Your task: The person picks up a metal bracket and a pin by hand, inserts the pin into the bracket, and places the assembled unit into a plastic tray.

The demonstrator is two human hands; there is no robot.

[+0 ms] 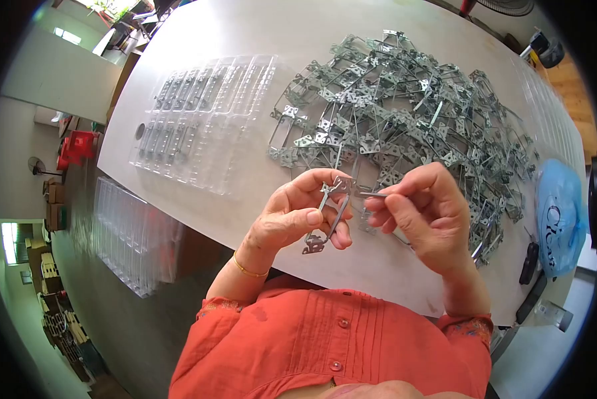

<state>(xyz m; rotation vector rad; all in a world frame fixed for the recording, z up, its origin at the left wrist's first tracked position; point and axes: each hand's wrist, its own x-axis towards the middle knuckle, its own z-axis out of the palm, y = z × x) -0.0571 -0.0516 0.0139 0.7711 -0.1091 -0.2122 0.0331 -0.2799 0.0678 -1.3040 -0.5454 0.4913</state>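
Note:
My left hand (290,211) is closed around a small metal bracket frame (339,217), two thin bars joined by punched plates at both ends. The thumb presses on one bar, and the frame hangs down at a slant past the fingers. In my right hand (427,216) a thin metal rod (373,195) is pinched between thumb and fingertips. Its tip points left, close to the frame's upper plate. Just beyond both hands spreads a large heap of similar metal bracket frames (378,110), tangled together on the white table (245,219).
A clear plastic tray (228,156) with some brackets in its slots lies at the table's left. More clear trays (129,243) are stacked lower left. To the right are a blue plastic bag (558,219), a black-handled tool (529,263) and further clear trays (551,100).

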